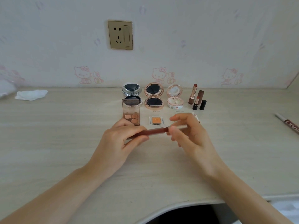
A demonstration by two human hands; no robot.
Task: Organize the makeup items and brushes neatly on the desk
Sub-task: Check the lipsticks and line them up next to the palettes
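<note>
Both hands are on a slim brown lip pencil (155,131) above the desk (64,143): left hand (123,139) grips the barrel, right hand (186,133) pinches the pale cap end. I'd keep the barrel level and seat the cap straight, then lay it beside the eyeshadow palette (131,116) row.

Soft, even daylight fills the scene, casting only faint shadows beneath the two hands toward six o'clock on the pale wood-grain desk (64,143), while wide-angle distortion bends the desk's far edge and wall at three and nine o'clock, and fine detail looks slightly smeared.
</note>
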